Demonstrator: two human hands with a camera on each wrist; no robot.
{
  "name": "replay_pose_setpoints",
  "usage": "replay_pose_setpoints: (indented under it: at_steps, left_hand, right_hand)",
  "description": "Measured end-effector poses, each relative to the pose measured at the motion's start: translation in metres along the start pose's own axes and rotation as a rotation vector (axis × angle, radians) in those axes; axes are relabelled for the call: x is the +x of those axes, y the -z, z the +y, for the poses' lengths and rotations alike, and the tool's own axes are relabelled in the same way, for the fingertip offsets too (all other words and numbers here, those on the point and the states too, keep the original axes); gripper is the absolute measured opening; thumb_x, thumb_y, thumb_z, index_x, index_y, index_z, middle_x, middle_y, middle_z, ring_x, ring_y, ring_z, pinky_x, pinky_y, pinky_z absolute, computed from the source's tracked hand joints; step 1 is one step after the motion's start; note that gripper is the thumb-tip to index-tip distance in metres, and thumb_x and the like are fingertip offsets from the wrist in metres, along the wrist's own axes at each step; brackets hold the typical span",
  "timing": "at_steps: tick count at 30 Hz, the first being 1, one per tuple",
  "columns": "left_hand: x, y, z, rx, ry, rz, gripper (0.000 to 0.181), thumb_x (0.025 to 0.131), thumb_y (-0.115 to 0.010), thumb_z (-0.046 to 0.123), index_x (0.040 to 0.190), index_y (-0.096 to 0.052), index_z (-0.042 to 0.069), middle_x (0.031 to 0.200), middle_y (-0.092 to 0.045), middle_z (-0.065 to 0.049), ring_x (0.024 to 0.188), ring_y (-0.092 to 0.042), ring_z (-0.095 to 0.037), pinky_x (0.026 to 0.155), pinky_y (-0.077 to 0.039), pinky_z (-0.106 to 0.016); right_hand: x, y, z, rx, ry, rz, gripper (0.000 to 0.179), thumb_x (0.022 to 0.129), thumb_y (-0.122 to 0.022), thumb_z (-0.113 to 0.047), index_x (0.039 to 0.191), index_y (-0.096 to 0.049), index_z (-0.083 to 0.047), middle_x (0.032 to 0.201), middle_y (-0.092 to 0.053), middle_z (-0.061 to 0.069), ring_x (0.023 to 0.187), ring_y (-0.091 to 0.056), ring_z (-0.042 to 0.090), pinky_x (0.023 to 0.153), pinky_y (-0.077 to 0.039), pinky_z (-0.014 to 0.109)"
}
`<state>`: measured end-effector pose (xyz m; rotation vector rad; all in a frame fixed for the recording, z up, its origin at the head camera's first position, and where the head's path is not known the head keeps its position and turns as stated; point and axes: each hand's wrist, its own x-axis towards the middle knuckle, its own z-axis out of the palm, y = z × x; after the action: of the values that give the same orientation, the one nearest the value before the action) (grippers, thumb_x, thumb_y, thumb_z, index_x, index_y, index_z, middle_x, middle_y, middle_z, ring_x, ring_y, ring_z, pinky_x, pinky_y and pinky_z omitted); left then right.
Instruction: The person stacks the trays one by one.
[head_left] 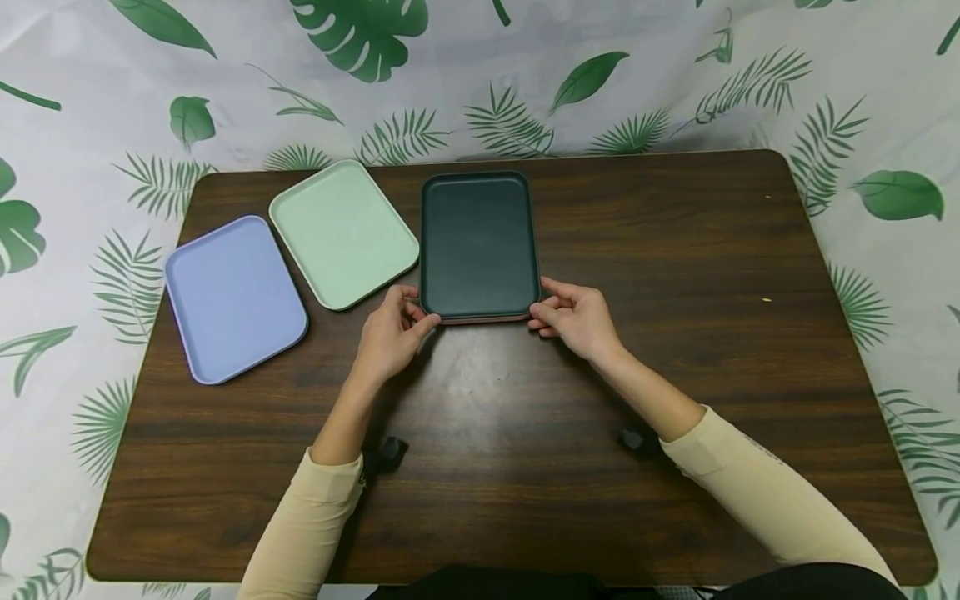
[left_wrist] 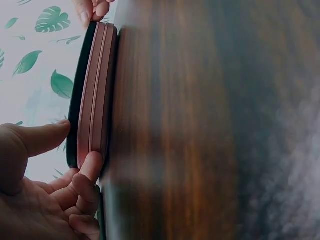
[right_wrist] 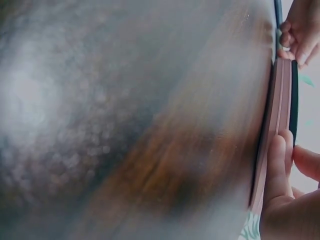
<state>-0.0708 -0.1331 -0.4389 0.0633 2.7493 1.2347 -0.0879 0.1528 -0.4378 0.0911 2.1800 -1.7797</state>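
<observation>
A dark green tray (head_left: 480, 242) lies on top of a stack, with pink tray edges (left_wrist: 96, 95) under it. In the head view the stack sits at the back middle of the table. My left hand (head_left: 390, 333) holds its near left corner, thumb at the dark rim and fingers curled against the pink edges. At the near right corner my right hand (head_left: 577, 318) grips the stack, its thumb on the dark rim and fingers (right_wrist: 277, 160) along the pink side. Whether the dark line under the pink edges is a tray or shadow, I cannot tell.
A light green tray (head_left: 345, 235) lies turned at an angle left of the stack, its right corner close to it. Farther left is a lavender tray (head_left: 236, 300), also angled. The brown wooden table (head_left: 675, 250) meets a leaf-patterned cloth (head_left: 585, 50) behind.
</observation>
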Motion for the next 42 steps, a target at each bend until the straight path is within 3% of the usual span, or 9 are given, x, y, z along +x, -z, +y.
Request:
replay_pose_setpoints:
  at_steps: [11,15,19,24,28,33,37,42]
  left_hand:
    - [-0.005,0.004,0.0,-0.034,-0.019,-0.013,0.048,0.095,-0.066,0.027,0.134,-0.048,0.005,0.099,-0.066,-0.009,0.072,-0.055,-0.022,0.063,-0.041,-0.035]
    - [-0.009,0.009,-0.003,-0.028,-0.011,0.008,0.047,0.095,-0.066,0.029,0.135,-0.051,0.008,0.1,-0.066,-0.007,0.071,-0.054,-0.021,0.061,-0.041,-0.035]
    - [-0.016,0.018,-0.009,0.016,-0.014,0.076,0.046,0.094,-0.067,0.03,0.133,-0.054,0.008,0.102,-0.066,-0.006,0.065,-0.052,-0.018,0.058,-0.04,-0.035]
    - [-0.022,0.035,-0.021,0.085,-0.023,0.215,0.046,0.093,-0.069,0.028,0.131,-0.057,0.006,0.104,-0.066,-0.009,0.061,-0.052,-0.02,0.059,-0.04,-0.037]
    - [-0.025,0.048,-0.033,0.162,0.008,0.324,0.045,0.093,-0.069,0.024,0.131,-0.056,0.003,0.106,-0.064,-0.015,0.077,-0.057,-0.03,0.073,-0.043,-0.047]
    - [-0.025,0.059,-0.043,0.246,0.068,0.391,0.049,0.092,-0.07,0.023,0.131,-0.055,-0.002,0.108,-0.06,-0.021,0.098,-0.055,-0.04,0.085,-0.041,-0.056]
    - [-0.023,0.065,-0.046,0.312,0.108,0.382,0.053,0.092,-0.07,0.028,0.132,-0.055,-0.004,0.108,-0.057,-0.023,0.095,-0.052,-0.042,0.08,-0.04,-0.058]
    - [-0.018,0.071,-0.052,0.379,0.125,0.309,0.057,0.092,-0.07,0.03,0.132,-0.053,-0.006,0.108,-0.054,-0.025,0.095,-0.051,-0.045,0.077,-0.039,-0.061]
  right_hand:
    - [-0.003,-0.001,-0.003,0.002,-0.018,-0.043,0.061,0.094,-0.068,-0.013,0.148,-0.04,-0.002,0.1,-0.07,0.021,0.083,-0.072,0.03,0.07,-0.057,0.035]
    - [-0.004,-0.002,-0.006,-0.027,-0.009,-0.034,0.061,0.094,-0.067,-0.016,0.147,-0.041,0.0,0.097,-0.069,0.022,0.078,-0.071,0.03,0.067,-0.057,0.035]
    - [-0.006,0.0,-0.006,-0.117,0.025,0.013,0.058,0.095,-0.068,-0.02,0.144,-0.045,0.001,0.09,-0.069,0.022,0.066,-0.069,0.025,0.059,-0.057,0.034]
    - [-0.006,-0.003,-0.013,-0.179,0.117,0.063,0.053,0.094,-0.068,-0.022,0.139,-0.052,0.001,0.084,-0.068,0.018,0.061,-0.066,0.029,0.053,-0.055,0.036]
    - [0.0,-0.013,-0.028,-0.165,0.203,0.026,0.046,0.094,-0.067,-0.019,0.135,-0.057,0.001,0.089,-0.07,0.017,0.068,-0.067,0.035,0.055,-0.055,0.043]
    - [0.016,-0.032,-0.05,-0.145,0.227,-0.077,0.043,0.095,-0.066,-0.015,0.134,-0.057,0.001,0.101,-0.069,0.013,0.085,-0.069,0.033,0.062,-0.057,0.038]
    - [0.033,-0.047,-0.067,-0.133,0.205,-0.145,0.044,0.096,-0.065,-0.016,0.135,-0.056,0.002,0.112,-0.068,0.013,0.094,-0.068,0.033,0.069,-0.057,0.036]
    - [0.058,-0.067,-0.084,-0.15,0.163,-0.196,0.046,0.097,-0.064,-0.02,0.137,-0.055,-0.001,0.119,-0.066,0.012,0.093,-0.068,0.033,0.073,-0.056,0.039]
